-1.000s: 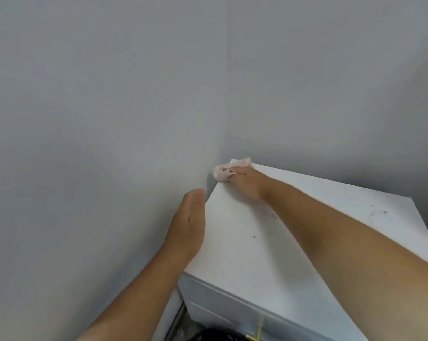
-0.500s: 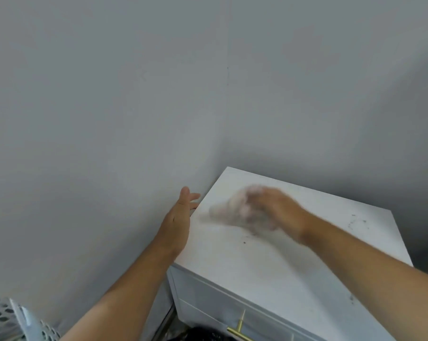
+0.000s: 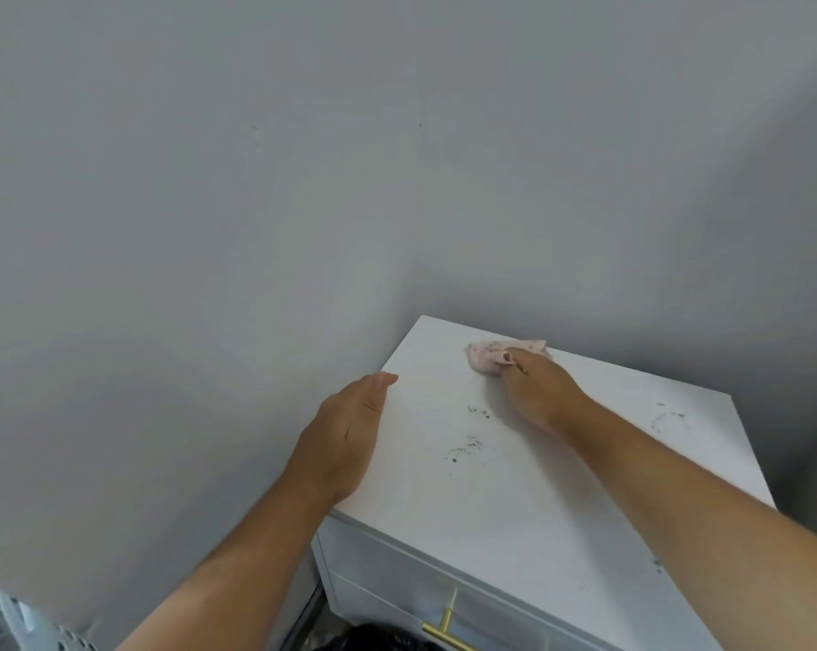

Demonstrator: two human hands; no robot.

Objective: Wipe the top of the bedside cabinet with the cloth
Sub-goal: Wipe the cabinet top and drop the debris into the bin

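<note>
The white bedside cabinet [image 3: 514, 509] stands in a corner between two grey walls. My right hand [image 3: 535, 392] presses a crumpled pink cloth [image 3: 489, 357] onto the top near its far edge, fingers closed on it. Dark crumbs of dirt [image 3: 467, 446] lie on the top just in front of that hand, and a fainter smudge [image 3: 669, 418] marks the right side. My left hand [image 3: 345, 439] is flat with fingers together, edge-on against the cabinet's left edge, holding nothing.
A gold drawer handle [image 3: 444, 627] shows on the cabinet's front below the top. A white perforated basket [image 3: 3, 622] sits at the bottom left corner. Something black [image 3: 373, 639] lies low in front of the cabinet. Walls close in on the left and behind.
My right hand swept the cloth from the far left corner toward the front, then back to the far edge further right. My left hand stayed at the cabinet's left edge.
</note>
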